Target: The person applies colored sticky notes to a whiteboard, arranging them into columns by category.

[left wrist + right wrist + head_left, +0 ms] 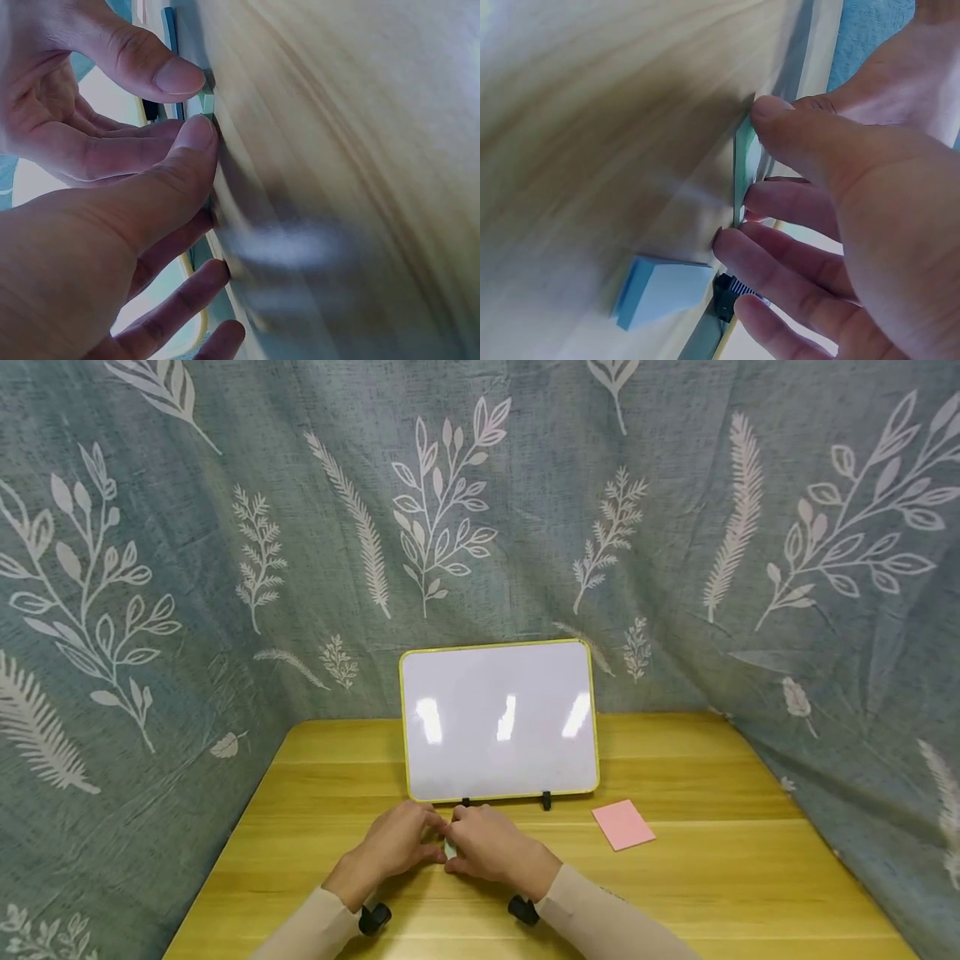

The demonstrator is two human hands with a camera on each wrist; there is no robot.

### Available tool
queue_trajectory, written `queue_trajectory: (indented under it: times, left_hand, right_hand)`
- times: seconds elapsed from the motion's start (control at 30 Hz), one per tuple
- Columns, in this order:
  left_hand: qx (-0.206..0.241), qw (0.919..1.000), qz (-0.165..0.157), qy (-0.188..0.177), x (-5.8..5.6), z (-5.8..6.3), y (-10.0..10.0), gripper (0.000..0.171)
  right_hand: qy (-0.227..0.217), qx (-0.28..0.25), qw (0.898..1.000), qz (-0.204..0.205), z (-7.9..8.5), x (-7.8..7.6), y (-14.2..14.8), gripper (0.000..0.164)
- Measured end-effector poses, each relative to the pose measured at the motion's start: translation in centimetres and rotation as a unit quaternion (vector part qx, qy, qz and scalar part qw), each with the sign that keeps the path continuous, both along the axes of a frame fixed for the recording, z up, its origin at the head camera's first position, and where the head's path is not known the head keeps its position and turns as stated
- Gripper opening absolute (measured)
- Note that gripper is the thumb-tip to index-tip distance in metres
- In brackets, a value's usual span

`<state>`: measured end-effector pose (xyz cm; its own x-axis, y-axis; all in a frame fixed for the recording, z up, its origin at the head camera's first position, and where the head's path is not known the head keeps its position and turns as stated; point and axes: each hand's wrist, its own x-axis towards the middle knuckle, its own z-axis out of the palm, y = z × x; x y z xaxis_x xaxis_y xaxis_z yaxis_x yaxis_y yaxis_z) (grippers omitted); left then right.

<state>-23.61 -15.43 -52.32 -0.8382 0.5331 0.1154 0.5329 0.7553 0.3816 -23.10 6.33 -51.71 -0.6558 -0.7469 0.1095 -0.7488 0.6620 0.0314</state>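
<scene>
Left hand (pixel 399 837), right hand (pixel 491 842): we're pinching green pad (pixel 742 159), both barely ajar; best pressing evenly, whiteboard (pixel 498 752) standing at one o'clock.

- A grey-blue cloth (pixel 540 510) hangs like a wall behind the table (pixel 750 860), softly creased.
- More of it closes in the left and right sides; whether it's all one piece, I can't quite make out.
- Pale leafy sprigs (pixel 67 562) and feathery fronds (pixel 738 518) pattern it all over.
- The tabletop is yellowish wood, its grain running side to side.
- Light leaves a blurred white sheen (pixel 285 247) there.
</scene>
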Motion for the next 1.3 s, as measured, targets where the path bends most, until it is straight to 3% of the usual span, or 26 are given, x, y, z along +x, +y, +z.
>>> queue_trajectory:
  times: [0.2,0.27,0.37,0.43,0.53,0.7,0.83,1.0,1.3]
  left_hand:
    - [-0.002,0.9999,-0.007,0.01,0.0,0.2,-0.1,0.016]
    - [-0.003,0.9999,-0.008,0.01,0.0,0.2,-0.2,0.015]
    - [-0.001,0.9999,-0.008,0.007,-0.2,0.2,-0.2,0.018]
    - [0.003,0.9999,-0.011,0.003,-0.2,0.1,-0.3,0.02]
    - [0.013,0.9997,-0.02,-0.001,-0.2,0.1,-0.4,0.021]
    - [0.015,0.9997,-0.017,-0.002,0.4,-0.3,-0.4,0.022]
    - [0.006,0.9999,-0.006,0.007,0.6,-0.7,-0.1,0.027]
    - [0.001,0.9998,0.004,0.019,0.6,-0.7,0.1,0.032]
    - [0.013,0.9997,0.018,0.006,0.5,-0.3,0.2,0.034]
  right_hand:
    - [0.012,0.0,1.0,0.019,0.0,-0.1,0.0,0.027]
    - [0.013,-0.012,1.0,0.025,0.0,-0.2,0.1,0.02]
    - [-0.001,-0.039,0.999,0.025,0.0,-0.4,0.1,0.008]
    - [-0.026,-0.057,0.998,0.024,0.1,-0.6,0.1,0.016]
    - [-0.075,-0.087,0.993,0.022,0.2,-0.8,0.2,0.026]
    - [-0.132,-0.123,0.983,0.016,0.2,-1.0,0.2,0.023]
    - [-0.142,-0.139,0.98,0.001,0.2,-1.2,0.4,0.027]
    - [-0.138,-0.167,0.976,-0.008,0.0,-1.8,0.6,0.016]
    - [-0.184,-0.233,0.954,-0.029,0.6,-2.6,0.4,0.011]
